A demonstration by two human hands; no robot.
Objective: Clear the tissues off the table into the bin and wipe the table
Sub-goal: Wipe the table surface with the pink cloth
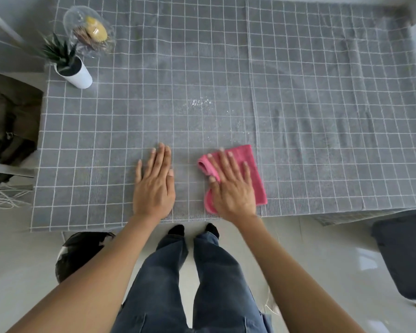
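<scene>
A grey checked cloth covers the table (322,116). Near the front edge lies a folded pink wiping cloth (255,174), and my right hand (231,186) presses flat on it with straight fingers. My left hand (154,183) rests flat on the tablecloth about a hand's width to the left. White crumbs or specks (201,103) are scattered in the middle of the table, beyond the cloth. A bin with a black liner (79,253) stands on the floor by the front left of the table, partly hidden by my left arm. No tissues are visible on the table.
A small plant in a white pot (76,73) and a clear lidded container (91,32) stand at the far left corner. A dark chair seat (404,255) is at the right front. A dark bag (7,131) sits left of the table.
</scene>
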